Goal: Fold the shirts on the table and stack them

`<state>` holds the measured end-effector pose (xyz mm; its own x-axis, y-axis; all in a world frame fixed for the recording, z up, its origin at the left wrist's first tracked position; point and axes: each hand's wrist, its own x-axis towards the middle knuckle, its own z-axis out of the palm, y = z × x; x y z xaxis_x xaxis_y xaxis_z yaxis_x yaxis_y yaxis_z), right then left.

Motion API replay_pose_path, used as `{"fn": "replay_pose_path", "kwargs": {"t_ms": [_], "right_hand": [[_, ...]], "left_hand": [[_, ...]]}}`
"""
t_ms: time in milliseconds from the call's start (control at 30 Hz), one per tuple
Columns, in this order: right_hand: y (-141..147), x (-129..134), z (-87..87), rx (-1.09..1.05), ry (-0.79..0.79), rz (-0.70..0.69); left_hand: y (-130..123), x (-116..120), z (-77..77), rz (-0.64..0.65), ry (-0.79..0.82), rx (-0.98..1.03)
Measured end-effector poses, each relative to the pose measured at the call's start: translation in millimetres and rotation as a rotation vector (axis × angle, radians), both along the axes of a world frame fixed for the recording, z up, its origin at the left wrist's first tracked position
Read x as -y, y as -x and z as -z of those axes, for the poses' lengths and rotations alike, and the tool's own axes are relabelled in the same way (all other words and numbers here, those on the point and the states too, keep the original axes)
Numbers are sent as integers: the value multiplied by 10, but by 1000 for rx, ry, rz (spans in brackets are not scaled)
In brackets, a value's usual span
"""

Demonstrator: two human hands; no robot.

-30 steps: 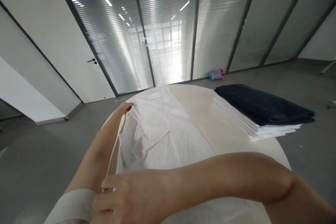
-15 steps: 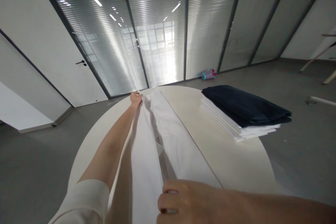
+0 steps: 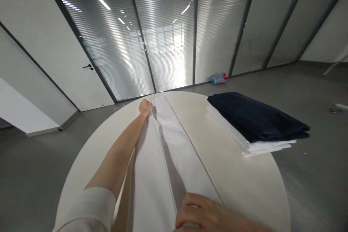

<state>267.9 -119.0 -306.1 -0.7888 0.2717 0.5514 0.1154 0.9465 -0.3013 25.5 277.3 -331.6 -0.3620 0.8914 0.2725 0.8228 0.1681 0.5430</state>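
A long piece of white cloth (image 3: 152,174) stretches from the far rim of the round table toward me, with one layer raised along its left side. My left hand (image 3: 145,106), at the far end, is closed on the cloth's edge. Close to me, at the bottom of the view, my right hand (image 3: 201,213) grips the same raised edge with bent fingers. Between this lifted layer and the flat layer (image 3: 182,141) on the right runs a shadowed gap. The cloth's near end is cut off by the frame.
The round cream table (image 3: 228,177) carries a stack of folded white cloths (image 3: 228,134) with a folded dark navy cloth (image 3: 255,116) on top, at the right. Beyond are a glass partition (image 3: 168,43), a white door (image 3: 54,43) and a small bin-like object (image 3: 219,78) on the floor.
Both hands have shifted slightly right in view, still on the raised edge. The left hand has curled more tightly, and the raised layer leans further over toward the right. The view has turned a little.
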Motion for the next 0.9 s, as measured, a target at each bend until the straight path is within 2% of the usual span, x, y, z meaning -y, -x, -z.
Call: {"fn": "replay_pose_path", "kwargs": {"t_ms": [133, 267, 433, 567, 667, 767, 833, 900], "right_hand": [[-17, -18, 9, 66, -17, -22], [-39, 5, -8, 99, 81, 22], [-106, 40, -181, 35, 184, 100], [-130, -18, -286, 161, 121, 69], [-135, -48, -270, 290, 117, 53], [-133, -37, -211, 364, 172, 10], [-127, -21, -178, 379, 199, -10], [-116, -13, -158, 387, 214, -14]], "left_hand": [[-92, 71, 21, -17, 26, -29], [-130, 73, -30, -11, 16, -57], [-164, 66, -52, 4, 18, -91], [-197, 130, 34, 45, 52, -124], [-196, 164, 4, 121, 93, -147], [-155, 224, -116, 242, 121, -163], [-117, 338, -190, 340, 112, -174], [-84, 551, -222, 450, 87, -184]]}}
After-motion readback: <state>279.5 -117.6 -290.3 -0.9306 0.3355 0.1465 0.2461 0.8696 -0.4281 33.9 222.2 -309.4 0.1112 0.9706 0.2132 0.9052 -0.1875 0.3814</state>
